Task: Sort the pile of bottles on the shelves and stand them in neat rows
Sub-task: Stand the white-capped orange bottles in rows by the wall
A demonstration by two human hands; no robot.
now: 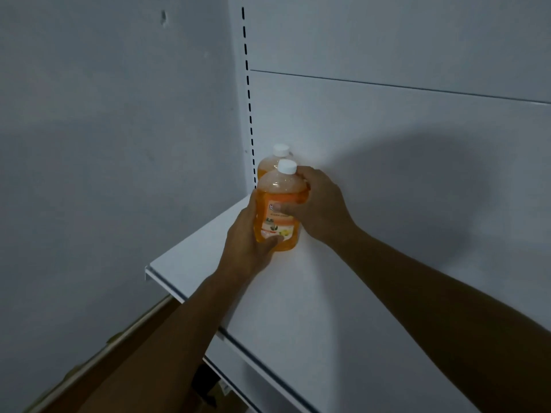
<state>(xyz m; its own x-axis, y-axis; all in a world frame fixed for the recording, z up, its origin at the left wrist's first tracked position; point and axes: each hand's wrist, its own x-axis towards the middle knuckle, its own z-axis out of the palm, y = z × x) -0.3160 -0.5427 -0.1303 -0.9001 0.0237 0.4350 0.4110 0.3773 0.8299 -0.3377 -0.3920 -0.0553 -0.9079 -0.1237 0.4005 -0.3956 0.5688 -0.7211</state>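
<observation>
Bare shelf (pixel 372 293) spreads open across the centre and right of the frame, so my arms pass freely there. At upper centre, two bottles, front one (pixel 278 210) and rear one (pixel 269 162), fill the corner against the slotted upright (pixel 250 114) and back panel (pixel 387 129).

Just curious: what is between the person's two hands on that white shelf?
In the head view, an orange plastic bottle with a white cap sits between the left hand and right hand.

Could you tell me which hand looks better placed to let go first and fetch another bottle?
Probably the right hand: it only steadies the front orange bottle's shoulder, while the left hand grips its base.
</observation>
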